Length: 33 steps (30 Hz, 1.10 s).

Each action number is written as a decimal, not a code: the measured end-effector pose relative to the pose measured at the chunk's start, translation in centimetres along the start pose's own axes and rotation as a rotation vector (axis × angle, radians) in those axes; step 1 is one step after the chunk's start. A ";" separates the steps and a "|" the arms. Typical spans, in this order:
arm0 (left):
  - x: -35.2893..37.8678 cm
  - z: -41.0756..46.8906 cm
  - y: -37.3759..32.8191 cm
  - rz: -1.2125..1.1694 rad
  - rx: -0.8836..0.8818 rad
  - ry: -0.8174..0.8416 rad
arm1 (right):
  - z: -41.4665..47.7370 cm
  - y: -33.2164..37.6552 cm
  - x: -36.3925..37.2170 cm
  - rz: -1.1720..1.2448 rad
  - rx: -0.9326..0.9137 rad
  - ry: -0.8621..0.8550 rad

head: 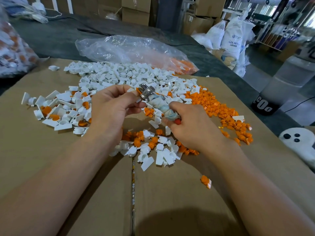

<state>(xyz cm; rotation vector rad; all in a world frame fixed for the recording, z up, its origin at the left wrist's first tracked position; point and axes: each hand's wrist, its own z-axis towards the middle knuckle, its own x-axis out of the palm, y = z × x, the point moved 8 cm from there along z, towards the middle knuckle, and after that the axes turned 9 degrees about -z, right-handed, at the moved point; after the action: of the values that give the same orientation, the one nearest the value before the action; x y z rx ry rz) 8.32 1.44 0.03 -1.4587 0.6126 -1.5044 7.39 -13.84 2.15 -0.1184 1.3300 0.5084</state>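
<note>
1 left hand [110, 108] pinches 1 white part [130, 90] | 1 right hand [192, 128] grips 1 wrapped tool [156, 101]

Cloth-wrapped tool w/ steel disc head [156, 103] & red butt, tilted up-left at frame centre, small white-orange plastic piece [136, 90] touching its tip.

My right hand [192, 126] is gripping the tool [153, 99] by a handle that is looking like rough, stained cloth wrapping, while its head is gleaming as bare, glossy metal. My left hand [110, 108] is pinching a smooth white plastic piece [130, 90]. The white pieces [119, 74] and orange pieces [213, 104] are showing as matt moulded plastic, lying on dull brown cardboard [51, 159]. The clear bag [129, 48] is glinting as crinkled, glossy film.
</note>
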 end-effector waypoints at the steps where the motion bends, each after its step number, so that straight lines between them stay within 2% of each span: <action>1: 0.0 0.0 0.0 0.001 -0.003 -0.001 | 0.0 0.0 0.0 0.001 -0.001 -0.002; 9: 0.1 -0.1 0.6 -0.037 -0.069 -0.017 | 0.4 -1.2 0.5 0.025 0.010 -0.003; 14: -0.3 0.0 1.4 -0.121 -0.181 -0.080 | 0.7 -4.0 -0.9 0.003 0.124 -0.135; 22: -2.1 0.2 1.2 -0.146 -0.197 -0.240 | 1.0 -8.4 -0.5 -0.106 0.328 -0.084; 29: -3.9 0.4 0.0 -0.005 -0.095 -0.381 | 1.0 -10.1 0.5 -0.215 0.397 0.027; 33: -4.5 1.0 -2.8 0.365 0.112 -0.373 | 1.2 -10.2 0.8 -0.215 0.390 0.059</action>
<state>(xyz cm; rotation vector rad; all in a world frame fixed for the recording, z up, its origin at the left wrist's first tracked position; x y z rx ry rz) 7.96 6.86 0.34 -1.4043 0.5223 -0.9401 12.86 -22.18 -0.41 0.0467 1.4313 0.0589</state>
